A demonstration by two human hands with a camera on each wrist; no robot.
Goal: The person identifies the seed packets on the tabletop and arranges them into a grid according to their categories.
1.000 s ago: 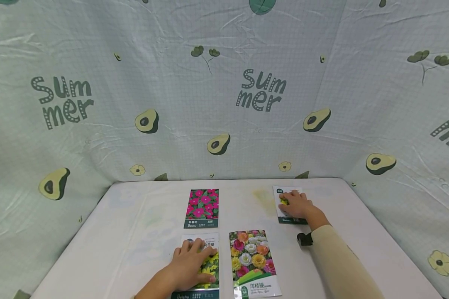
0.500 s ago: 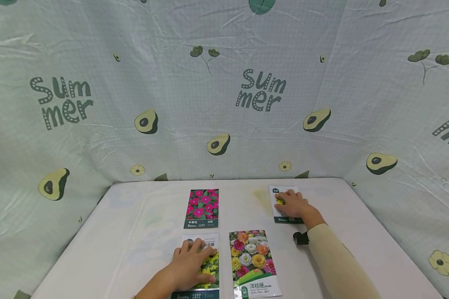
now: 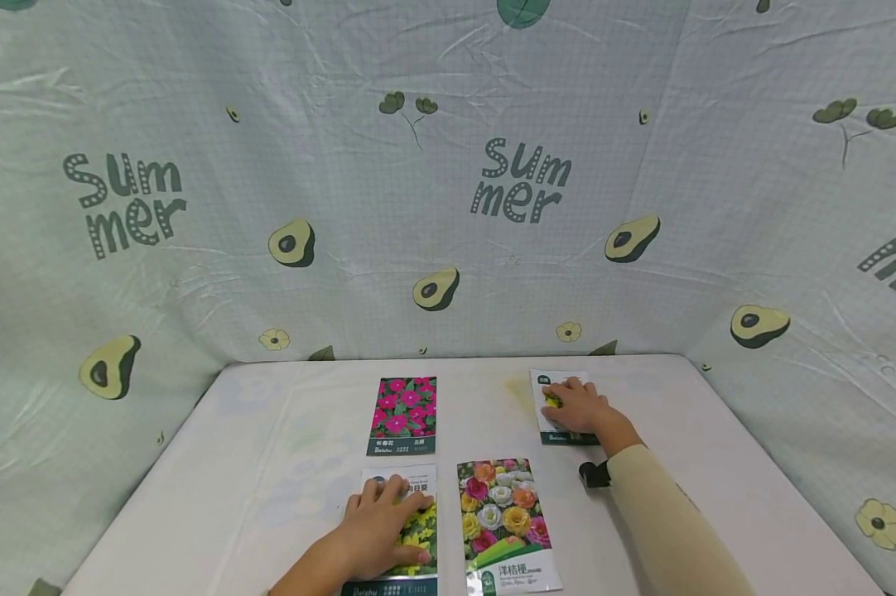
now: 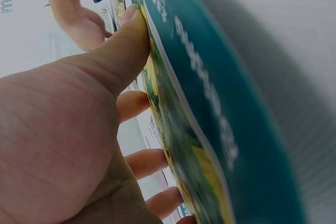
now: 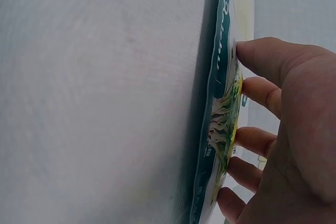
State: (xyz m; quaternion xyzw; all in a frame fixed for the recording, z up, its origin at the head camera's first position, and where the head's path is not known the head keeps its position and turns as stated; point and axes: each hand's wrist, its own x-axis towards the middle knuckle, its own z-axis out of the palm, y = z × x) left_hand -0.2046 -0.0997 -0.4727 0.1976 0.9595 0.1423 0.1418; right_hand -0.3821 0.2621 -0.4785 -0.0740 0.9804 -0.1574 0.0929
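Note:
My left hand rests with spread fingers on a seed packet with yellow flowers at the near side of the table. In the left wrist view its thumb and fingertips press the face of that packet. At the back right, my right hand lies over another white and green seed packet. The right wrist view shows the fingertips touching the front of this packet, which lies flat on the table. Part of each packet is hidden under the hand.
A seed packet with pink flowers lies beyond my left hand. One with multicoloured blooms lies between the two arms. The white table ends at a patterned curtain behind and at both sides. A black strap piece sits at the right wrist.
My right hand has slid its packet a short way left across the back of the table. The left hand and the other packets have stayed put.

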